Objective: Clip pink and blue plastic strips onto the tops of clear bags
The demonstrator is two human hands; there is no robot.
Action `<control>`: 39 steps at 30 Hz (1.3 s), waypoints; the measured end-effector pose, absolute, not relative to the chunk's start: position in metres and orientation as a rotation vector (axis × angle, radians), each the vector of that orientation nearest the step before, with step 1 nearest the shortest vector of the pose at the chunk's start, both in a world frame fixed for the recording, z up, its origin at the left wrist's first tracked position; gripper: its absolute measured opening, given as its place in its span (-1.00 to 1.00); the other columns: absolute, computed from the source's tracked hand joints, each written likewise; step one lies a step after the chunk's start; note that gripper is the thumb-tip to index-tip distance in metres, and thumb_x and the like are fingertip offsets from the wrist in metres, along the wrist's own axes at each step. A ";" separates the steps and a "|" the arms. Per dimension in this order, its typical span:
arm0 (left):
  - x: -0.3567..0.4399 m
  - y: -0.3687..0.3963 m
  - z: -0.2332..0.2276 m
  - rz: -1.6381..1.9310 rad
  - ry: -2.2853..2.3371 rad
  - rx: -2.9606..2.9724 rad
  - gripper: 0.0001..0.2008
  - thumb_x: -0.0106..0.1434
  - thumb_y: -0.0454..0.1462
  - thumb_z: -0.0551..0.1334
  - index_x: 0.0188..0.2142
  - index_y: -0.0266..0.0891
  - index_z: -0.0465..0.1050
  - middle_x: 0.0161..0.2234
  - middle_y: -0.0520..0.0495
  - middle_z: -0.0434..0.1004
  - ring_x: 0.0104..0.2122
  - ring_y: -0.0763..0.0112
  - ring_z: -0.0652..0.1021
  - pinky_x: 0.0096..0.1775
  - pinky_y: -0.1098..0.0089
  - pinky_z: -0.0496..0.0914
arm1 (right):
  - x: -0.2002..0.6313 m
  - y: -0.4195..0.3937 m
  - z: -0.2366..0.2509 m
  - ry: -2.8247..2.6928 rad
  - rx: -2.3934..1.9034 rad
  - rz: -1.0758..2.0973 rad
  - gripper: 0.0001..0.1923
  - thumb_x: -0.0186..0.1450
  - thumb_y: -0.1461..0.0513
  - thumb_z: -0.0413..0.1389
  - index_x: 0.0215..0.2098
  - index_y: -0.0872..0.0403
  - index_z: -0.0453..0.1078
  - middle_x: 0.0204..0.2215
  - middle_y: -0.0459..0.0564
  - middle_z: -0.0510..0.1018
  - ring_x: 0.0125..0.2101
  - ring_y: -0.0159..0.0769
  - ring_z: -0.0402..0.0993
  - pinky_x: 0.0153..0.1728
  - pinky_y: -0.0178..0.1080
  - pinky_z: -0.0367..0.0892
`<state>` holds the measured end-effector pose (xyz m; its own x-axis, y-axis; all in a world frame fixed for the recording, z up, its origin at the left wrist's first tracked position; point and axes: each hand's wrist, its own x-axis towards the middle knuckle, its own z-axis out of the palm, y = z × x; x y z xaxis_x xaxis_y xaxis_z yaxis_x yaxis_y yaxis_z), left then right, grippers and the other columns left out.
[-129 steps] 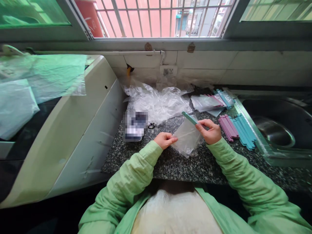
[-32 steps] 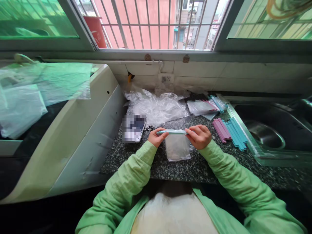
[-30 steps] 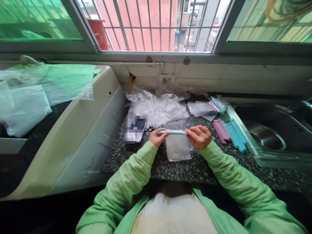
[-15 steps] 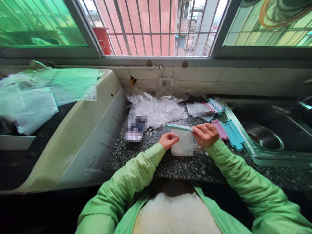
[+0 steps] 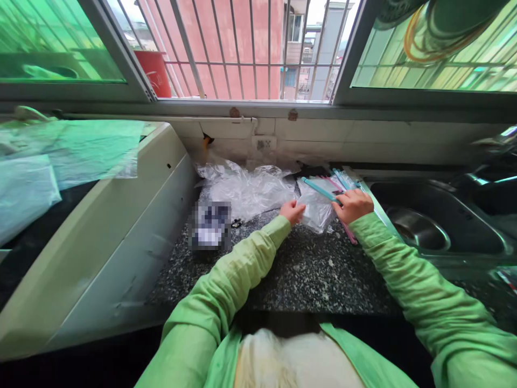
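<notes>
- the right hand (image 5: 354,205) pinches one end of a teal sealing clip (image 5: 321,189), fingers clamped on it; the clip is fastened across the top of a small clear bag (image 5: 317,211).
- the left hand (image 5: 293,212) grips the bag's left edge, fingers closed on the plastic.
- bag and clip are lifted just above the speckled countertop (image 5: 307,269), near the stack of finished bags (image 5: 323,186) by the sink (image 5: 436,226).
- judged step: the clipped bag looks ready to set down with the others.
- the next move likely calls for laying it flat and letting go with both hands without the clip sliding off.
- a heap of loose clear plastic (image 5: 246,188) lies further left.
</notes>
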<state>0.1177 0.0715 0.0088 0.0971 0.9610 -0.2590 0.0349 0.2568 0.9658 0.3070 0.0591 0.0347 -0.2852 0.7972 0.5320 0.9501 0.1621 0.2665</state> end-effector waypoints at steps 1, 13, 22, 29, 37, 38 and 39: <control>0.123 0.080 0.013 0.928 1.274 1.079 -0.93 0.06 -0.32 0.17 -0.47 -0.33 0.37 -0.70 0.14 0.23 -0.73 0.62 0.27 -0.63 0.55 0.18 | 0.311 0.065 0.036 -2.177 -1.749 -0.804 -0.64 0.16 0.09 -0.07 -0.41 0.13 0.48 -0.48 0.10 0.47 -0.36 -0.19 0.27 -0.41 -0.22 -0.02; 0.170 0.145 0.017 1.005 1.363 1.156 -0.49 0.10 -0.33 0.10 0.08 -0.20 0.14 -0.37 0.00 0.43 -0.67 0.62 0.36 -0.56 0.54 0.29 | 0.331 0.133 0.039 -1.976 -2.263 -0.715 -0.69 0.13 0.14 -0.02 -0.34 0.13 0.48 -0.38 0.20 0.54 -0.32 -0.10 0.41 -0.39 -0.19 0.19; 0.187 0.160 -0.003 0.874 1.419 1.347 -0.52 0.05 -0.31 0.16 0.01 -0.29 0.26 -0.33 -0.08 0.45 -0.43 0.41 0.48 -0.29 0.42 0.37 | 0.334 0.150 0.028 -1.942 -2.278 -0.529 -0.66 0.17 0.13 -0.06 -0.31 0.13 0.48 -0.39 0.24 0.52 -0.30 -0.04 0.43 -0.39 -0.12 0.24; 0.188 0.157 -0.005 0.866 1.438 1.345 -0.47 0.02 -0.32 0.18 0.03 -0.37 0.23 -0.26 -0.19 0.46 -0.31 0.32 0.49 -0.24 0.39 0.36 | 0.335 0.156 0.027 -1.961 -2.328 -0.339 -0.67 0.15 0.12 0.04 -0.37 0.23 0.48 -0.43 0.32 0.49 -0.31 -0.01 0.42 -0.40 -0.08 0.19; 0.178 0.146 0.005 0.838 1.417 1.375 -0.35 0.02 -0.29 0.19 0.12 -0.44 0.10 -0.28 -0.24 0.48 -0.31 0.26 0.51 -0.25 0.37 0.35 | 0.325 0.150 0.043 -2.027 -2.365 -0.419 -0.63 0.14 0.07 0.02 -0.25 0.16 0.45 -0.29 0.27 0.50 -0.23 -0.02 0.43 -0.32 -0.11 0.24; 0.176 0.144 0.007 0.830 1.415 1.386 -0.35 0.03 -0.28 0.19 0.12 -0.44 0.10 -0.29 -0.23 0.48 -0.33 0.27 0.51 -0.26 0.37 0.36 | 0.322 0.150 0.045 -2.042 -2.346 -0.458 -0.63 0.15 0.07 0.01 -0.24 0.15 0.44 -0.28 0.26 0.50 -0.22 -0.03 0.43 -0.31 -0.12 0.24; 0.173 0.141 0.010 0.827 1.411 1.391 -0.36 0.03 -0.28 0.19 0.11 -0.44 0.12 -0.30 -0.22 0.48 -0.35 0.29 0.51 -0.28 0.37 0.36 | 0.318 0.150 0.047 -2.056 -2.316 -0.494 -0.64 0.16 0.08 0.00 -0.24 0.15 0.44 -0.28 0.24 0.51 -0.23 -0.05 0.43 -0.31 -0.14 0.23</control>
